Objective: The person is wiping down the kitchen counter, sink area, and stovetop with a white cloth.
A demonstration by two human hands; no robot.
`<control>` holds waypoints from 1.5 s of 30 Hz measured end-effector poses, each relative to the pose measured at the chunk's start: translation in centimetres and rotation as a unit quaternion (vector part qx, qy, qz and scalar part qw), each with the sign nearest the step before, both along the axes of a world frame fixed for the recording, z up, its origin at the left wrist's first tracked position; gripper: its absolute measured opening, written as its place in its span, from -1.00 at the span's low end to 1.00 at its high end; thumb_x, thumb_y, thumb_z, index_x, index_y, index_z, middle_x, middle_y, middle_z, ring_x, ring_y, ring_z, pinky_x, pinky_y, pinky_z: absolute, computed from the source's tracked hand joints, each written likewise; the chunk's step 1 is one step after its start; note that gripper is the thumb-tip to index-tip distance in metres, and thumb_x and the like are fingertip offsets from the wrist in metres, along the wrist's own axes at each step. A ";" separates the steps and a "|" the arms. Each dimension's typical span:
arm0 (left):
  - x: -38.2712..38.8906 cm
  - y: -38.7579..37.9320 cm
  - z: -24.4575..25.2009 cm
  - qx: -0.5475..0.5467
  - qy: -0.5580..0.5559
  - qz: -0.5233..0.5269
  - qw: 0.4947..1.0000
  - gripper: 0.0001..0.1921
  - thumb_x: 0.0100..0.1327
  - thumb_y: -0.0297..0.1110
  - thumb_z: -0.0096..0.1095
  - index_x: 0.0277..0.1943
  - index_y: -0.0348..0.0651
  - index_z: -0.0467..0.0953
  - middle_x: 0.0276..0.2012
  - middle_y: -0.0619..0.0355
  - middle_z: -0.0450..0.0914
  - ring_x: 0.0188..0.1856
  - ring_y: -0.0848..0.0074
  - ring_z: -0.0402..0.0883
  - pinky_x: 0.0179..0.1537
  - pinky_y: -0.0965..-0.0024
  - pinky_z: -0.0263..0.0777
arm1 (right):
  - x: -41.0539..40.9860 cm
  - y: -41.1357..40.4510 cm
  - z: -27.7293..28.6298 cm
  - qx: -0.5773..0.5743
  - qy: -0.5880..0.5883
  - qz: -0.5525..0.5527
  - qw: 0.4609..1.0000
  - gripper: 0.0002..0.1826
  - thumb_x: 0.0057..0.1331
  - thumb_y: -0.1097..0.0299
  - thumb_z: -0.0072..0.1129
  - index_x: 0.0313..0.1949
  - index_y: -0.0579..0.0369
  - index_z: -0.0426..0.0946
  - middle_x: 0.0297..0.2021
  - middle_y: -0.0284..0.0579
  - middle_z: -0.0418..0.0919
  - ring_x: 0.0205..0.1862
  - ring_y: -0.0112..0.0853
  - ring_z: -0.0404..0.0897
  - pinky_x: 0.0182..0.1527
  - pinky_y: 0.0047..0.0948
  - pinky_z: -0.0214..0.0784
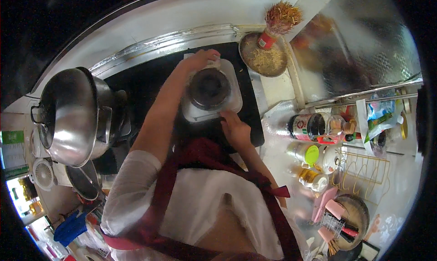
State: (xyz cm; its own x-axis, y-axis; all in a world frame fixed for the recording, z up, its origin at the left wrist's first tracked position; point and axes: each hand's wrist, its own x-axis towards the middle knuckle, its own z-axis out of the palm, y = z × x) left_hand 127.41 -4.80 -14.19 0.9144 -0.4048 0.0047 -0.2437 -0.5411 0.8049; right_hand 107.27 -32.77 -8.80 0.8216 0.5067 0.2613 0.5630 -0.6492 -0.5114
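Observation:
Before me on the black cooktop (143, 76) sits a pale square tray-like base (235, 93) with a round dark part (210, 88) in its middle. My left hand (203, 58) reaches over the far edge of this base, its fingers bent. Something pinkish shows at those fingertips; whether it is a held thing is unclear. At the near right edge of the base, my right hand (236, 128) has its fingers curled in, with the fingertips at the rim. Its grip is too blurred to make out.
A large steel wok or pan (73, 117) stands at the left. A round metal pan (244, 52) at the far right holds a bristle brush (281, 18). Rightward are a dark sauce bottle (310, 127), a green-lidded jar (311, 154) and a wire rack (365, 168).

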 end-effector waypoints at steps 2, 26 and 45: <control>0.8 -1.5 0.0 -0.015 0.010 -0.004 1.000 -0.56 0.17 -0.55 0.07 0.14 -0.06 0.36 -0.02 0.01 0.62 0.05 0.16 0.55 0.11 0.20 0.38 | -0.1 -0.6 0.2 0.001 0.002 -0.016 1.000 -0.67 0.20 0.30 0.19 -0.03 -0.08 0.46 0.02 -0.23 0.53 -0.46 -0.20 0.64 -0.43 -0.28 0.52; -6.6 -16.3 0.6 0.013 -0.114 -0.145 0.983 -0.77 -0.01 -0.50 0.17 -0.22 -0.10 0.48 -0.34 0.00 0.61 -0.22 0.05 0.57 -0.20 0.12 0.40 | 1.5 -8.1 1.4 0.061 0.024 -0.185 0.981 -0.80 0.26 0.39 0.11 -0.10 0.00 0.48 -0.12 -0.12 0.58 -0.19 -0.13 0.60 -0.21 -0.28 0.49; -22.3 -18.7 3.8 -0.130 -0.215 0.081 0.965 -0.65 -0.03 -0.57 0.27 -0.11 -0.18 0.45 -0.14 -0.07 0.47 -0.02 0.07 0.43 -0.07 0.16 0.33 | 1.2 -9.5 -4.1 0.234 0.189 -0.129 0.945 -0.69 0.28 0.39 0.13 0.01 0.16 0.46 -0.22 -0.02 0.62 -0.23 -0.28 0.62 -0.18 -0.39 0.45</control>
